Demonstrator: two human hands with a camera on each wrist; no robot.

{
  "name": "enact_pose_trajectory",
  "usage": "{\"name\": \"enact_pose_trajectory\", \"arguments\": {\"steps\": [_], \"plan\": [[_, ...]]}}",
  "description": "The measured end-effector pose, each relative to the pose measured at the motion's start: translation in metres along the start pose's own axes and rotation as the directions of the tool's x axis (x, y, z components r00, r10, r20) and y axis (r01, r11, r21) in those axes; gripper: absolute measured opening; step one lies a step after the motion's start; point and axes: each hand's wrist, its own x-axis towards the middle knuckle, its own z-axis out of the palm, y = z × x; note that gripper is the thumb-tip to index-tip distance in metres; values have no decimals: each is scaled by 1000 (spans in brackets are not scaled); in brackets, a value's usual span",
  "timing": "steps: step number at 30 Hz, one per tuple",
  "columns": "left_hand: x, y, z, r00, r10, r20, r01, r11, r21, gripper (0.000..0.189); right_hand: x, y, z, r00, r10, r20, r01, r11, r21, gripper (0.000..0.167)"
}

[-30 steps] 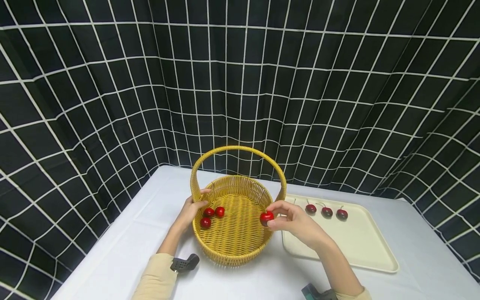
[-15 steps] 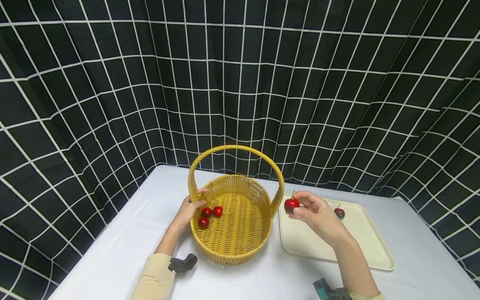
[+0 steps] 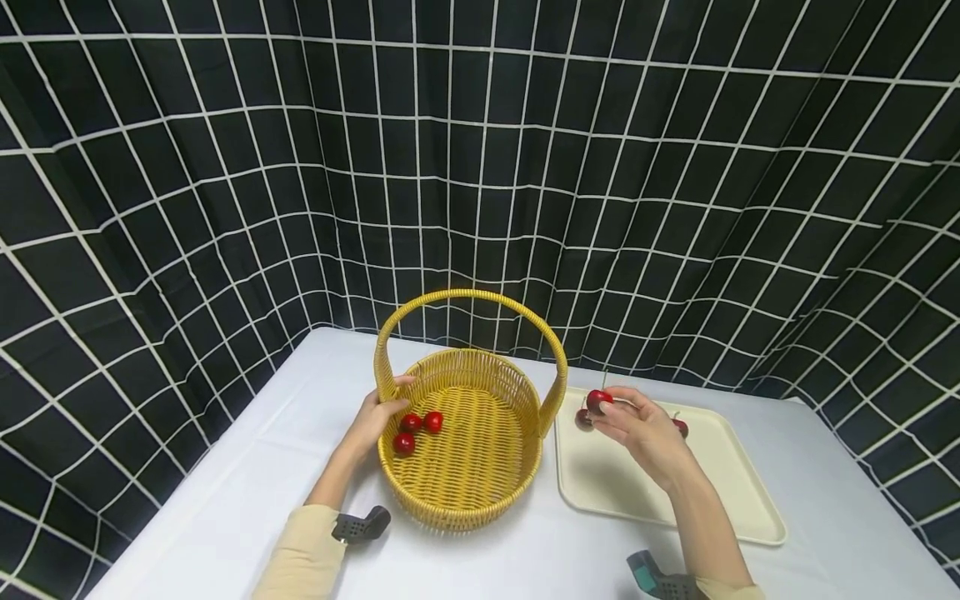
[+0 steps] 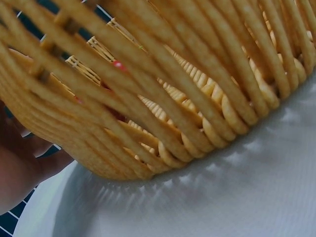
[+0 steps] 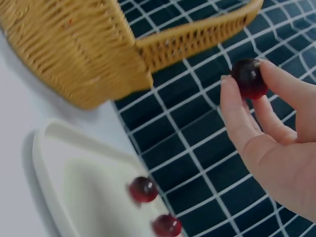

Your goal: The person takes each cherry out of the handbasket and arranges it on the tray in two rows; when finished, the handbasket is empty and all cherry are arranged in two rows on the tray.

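Observation:
My right hand (image 3: 648, 433) pinches a dark red cherry (image 3: 599, 402) with a thin stem between thumb and fingertips, above the cream tray (image 3: 615, 492). In the right wrist view the same cherry (image 5: 249, 78) shows clear of the tray. One cherry (image 3: 584, 418) lies on the tray just under the held one, and another (image 3: 680, 428) peeks out behind my hand. My left hand (image 3: 371, 425) grips the left rim of the yellow wicker basket (image 3: 461, 517), by the foot of its handle. Inside the basket, three cherries (image 3: 410, 423) sit close together at the left.
The basket's tall arched handle (image 3: 472, 293) rises over its middle. Its right side stands near the tray's left edge. A white cloth (image 3: 555, 558) covers the table, and a black curtain with white grid lines (image 3: 480, 167) hangs behind and at both sides.
My right hand has carried its cherry from the basket's right rim over to the tray, then slightly farther right. My left hand stays on the basket, and the three cherries inside keep their places.

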Motion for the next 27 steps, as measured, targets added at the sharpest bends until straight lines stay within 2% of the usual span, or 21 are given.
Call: {"name": "enact_pose_trajectory", "arguments": {"steps": [5, 12, 16, 27], "plan": [[0, 1, 1, 1000, 5, -4, -5, 1000, -2, 44, 5, 16, -13, 996, 88, 8, -88, 995, -36, 22], [0, -1, 2, 1000, -4, -18, 5, 1000, 10, 44, 7, 33, -24, 983, 184, -1, -183, 973, -142, 45], [1, -1, 2, 1000, -4, -21, 4, 1000, 13, 44, 7, 39, -25, 976, 216, -24, -216, 961, -173, 51], [0, 0, 2, 1000, -8, -14, 8, 1000, 8, 44, 8, 49, -23, 955, 278, -102, -292, 940, -175, 42]]}}
